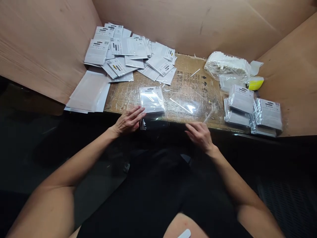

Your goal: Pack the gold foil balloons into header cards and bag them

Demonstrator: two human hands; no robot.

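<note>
A white printed card in a clear plastic sleeve (153,100) lies at the front edge of the cardboard surface (119,99), its clear end hanging over the edge. My left hand (129,121) touches the sleeve's left side, fingers together and its underside hidden, so its grip on the sleeve is partly covered. To the right, apart from the sleeve, my right hand (198,134) is at the edge with its fingers bent and slightly apart. Nothing shows in it.
Many printed packets (128,46) are heaped at the back left, beside flat clear sleeves (89,91). Stacked packets (269,114) stand at the right, below a bag of white material (226,64) and a yellow item (256,83). Wooden walls (173,23) enclose the surface.
</note>
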